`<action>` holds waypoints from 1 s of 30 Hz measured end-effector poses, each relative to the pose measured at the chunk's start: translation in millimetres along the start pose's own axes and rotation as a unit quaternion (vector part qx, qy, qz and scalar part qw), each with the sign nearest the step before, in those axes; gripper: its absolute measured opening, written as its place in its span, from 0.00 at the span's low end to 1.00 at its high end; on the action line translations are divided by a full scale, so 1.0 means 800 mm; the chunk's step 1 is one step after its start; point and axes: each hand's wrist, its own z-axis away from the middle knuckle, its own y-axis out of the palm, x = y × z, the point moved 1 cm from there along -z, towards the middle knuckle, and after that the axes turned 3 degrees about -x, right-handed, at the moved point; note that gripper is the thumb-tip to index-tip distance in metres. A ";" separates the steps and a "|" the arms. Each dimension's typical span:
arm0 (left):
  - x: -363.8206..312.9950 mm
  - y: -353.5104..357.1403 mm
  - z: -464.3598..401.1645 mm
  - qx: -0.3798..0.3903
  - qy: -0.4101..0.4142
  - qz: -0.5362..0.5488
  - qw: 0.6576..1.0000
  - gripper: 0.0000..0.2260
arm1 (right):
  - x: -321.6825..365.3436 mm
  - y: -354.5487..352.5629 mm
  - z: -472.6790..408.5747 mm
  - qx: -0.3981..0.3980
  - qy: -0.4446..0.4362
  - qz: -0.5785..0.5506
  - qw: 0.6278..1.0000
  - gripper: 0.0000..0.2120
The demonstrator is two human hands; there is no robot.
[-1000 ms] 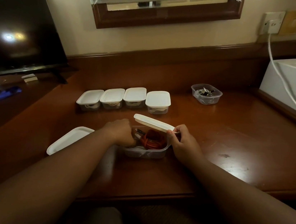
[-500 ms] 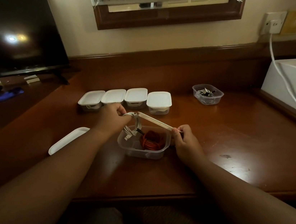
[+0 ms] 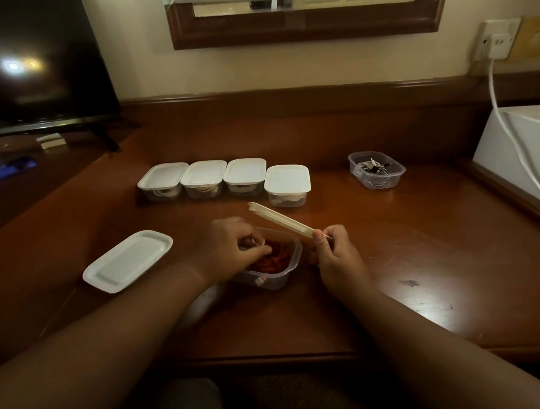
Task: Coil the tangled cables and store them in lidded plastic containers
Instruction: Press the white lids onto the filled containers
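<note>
A clear plastic container (image 3: 281,276) stands on the wooden desk (image 3: 428,245) in front of me, with a coiled red cable (image 3: 277,258) inside. My left hand (image 3: 228,250) reaches into it with curled fingers, holding a white cable down beside the red one; a white plug (image 3: 260,281) shows through the front wall. My right hand (image 3: 336,261) pinches the right edge of a white lid (image 3: 280,219), which hangs tilted just above the container's far rim.
Several lidded containers (image 3: 224,177) stand in a row behind. A spare white lid (image 3: 127,261) lies to the left. An uncovered container of cables (image 3: 376,170) sits at the back right. A television (image 3: 36,36) is at left, a white box (image 3: 536,153) with a power cord (image 3: 511,133) at right.
My left hand had lifted a white cable above the container and has now come back down into it with the cable. The right hand keeps the lid raised, slightly higher.
</note>
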 end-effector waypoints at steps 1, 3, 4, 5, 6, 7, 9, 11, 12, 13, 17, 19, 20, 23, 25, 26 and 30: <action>0.002 0.000 0.000 -0.012 -0.003 0.006 1.000 0.06 | 0.000 0.000 0.000 0.000 0.001 -0.001 1.000 0.11; 0.006 -0.004 -0.005 -0.015 -0.034 -0.031 0.999 0.13 | -0.001 0.000 -0.001 0.002 -0.001 -0.003 1.000 0.11; 0.008 -0.006 -0.007 0.010 -0.068 -0.056 0.996 0.20 | -0.001 0.000 -0.001 0.003 -0.002 -0.003 1.000 0.11; 0.011 -0.010 -0.007 0.044 -0.104 -0.056 0.992 0.26 | -0.002 0.000 -0.001 0.003 -0.002 -0.003 1.000 0.11; 0.014 -0.013 -0.006 0.078 -0.134 -0.028 0.987 0.30 | -0.002 0.000 -0.001 0.004 -0.002 -0.004 1.000 0.11; 0.017 -0.017 -0.004 0.103 -0.151 0.022 0.983 0.31 | -0.002 0.000 -0.001 0.004 -0.001 -0.003 1.000 0.11; 0.025 -0.020 0.001 0.135 -0.155 0.122 0.971 0.27 | -0.001 0.000 -0.001 0.002 0.001 -0.005 1.000 0.11; 0.029 -0.019 0.006 0.140 -0.133 0.154 0.969 0.20 | -0.001 0.000 -0.001 -0.001 0.002 -0.009 1.000 0.11; 0.031 -0.017 0.008 0.133 -0.124 0.156 0.971 0.17 | -0.001 0.000 -0.001 -0.001 0.003 -0.011 1.000 0.11; 0.033 -0.014 0.009 0.127 -0.124 0.156 0.972 0.14 | -0.001 0.000 -0.001 0.000 0.004 -0.012 1.000 0.11; 0.028 -0.003 0.015 0.154 -0.123 0.088 0.976 0.20 | -0.001 0.000 -0.001 0.003 0.007 -0.016 1.000 0.11; 0.022 -0.001 0.013 0.163 -0.115 0.047 0.979 0.24 | 0.000 -0.001 -0.001 0.004 0.009 -0.012 1.000 0.11; 0.018 -0.001 0.011 0.167 -0.110 0.030 0.979 0.25 | 0.001 -0.002 0.000 0.004 0.008 -0.010 1.000 0.12; 0.005 -0.001 0.006 0.149 -0.092 0.007 0.984 0.21 | 0.000 -0.002 -0.001 0.003 0.006 -0.007 1.000 0.12; -0.001 -0.002 0.007 0.127 -0.108 0.038 0.985 0.19 | 0.000 -0.002 -0.001 0.003 0.007 -0.004 1.000 0.12; -0.001 -0.001 0.008 0.116 -0.113 0.059 0.985 0.18 | 0.000 -0.001 -0.001 0.002 0.007 -0.003 1.000 0.12; 0.001 -0.002 0.009 0.072 -0.087 0.037 0.993 0.16 | 0.000 -0.001 0.000 0.002 0.003 -0.001 1.000 0.12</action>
